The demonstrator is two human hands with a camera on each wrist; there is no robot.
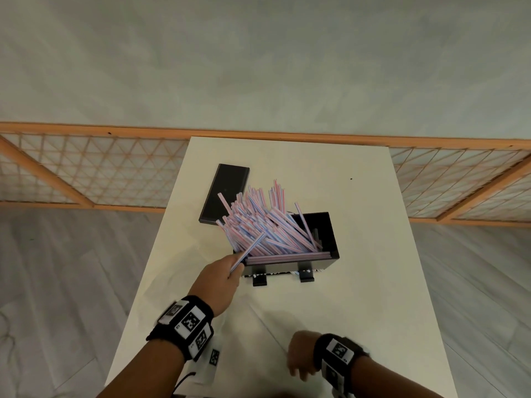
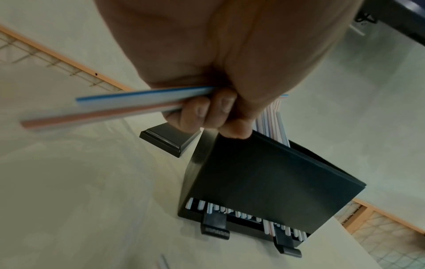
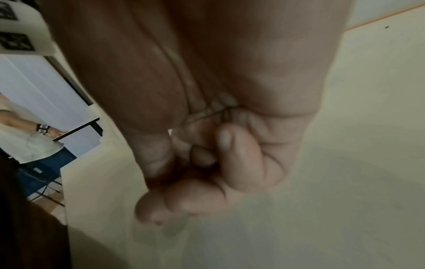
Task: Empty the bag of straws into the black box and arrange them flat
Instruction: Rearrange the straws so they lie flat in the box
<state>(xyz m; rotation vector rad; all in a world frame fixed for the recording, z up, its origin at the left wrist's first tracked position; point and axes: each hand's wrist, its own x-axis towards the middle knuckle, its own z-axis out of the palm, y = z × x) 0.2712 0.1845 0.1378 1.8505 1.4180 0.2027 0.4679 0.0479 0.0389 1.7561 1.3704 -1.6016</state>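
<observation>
Nearest the head camera, the right hand point(image 1: 301, 359) hangs low over the white table point(image 1: 359, 311) with its fingers curled in on themselves and nothing in them, well apart from the work. Largest on that table is the black box point(image 1: 324, 234), open on top, standing on two small black feet with a slot along its front base where straw ends show. Its flat black lid point(image 1: 224, 193) lies just behind and to the left of it. Out of the box fans a bundle of striped straws point(image 1: 258, 222), most of them leaning up and away to the left over the rim instead of lying down; a few already lie flat along the front wall. No bag is in view, so the emptying looks done and the flattening is what remains. Smallest, the left hand point(image 1: 227, 275) sits at the box's near-left corner, its fingers point(image 2: 220, 109) pinching two or so loose straws point(image 1: 249, 251) whose long axis runs up and to the right toward the box. That hand is the nearer, and the box lies just right of it, so the held straws probably need turning parallel to the front wall before going in.
</observation>
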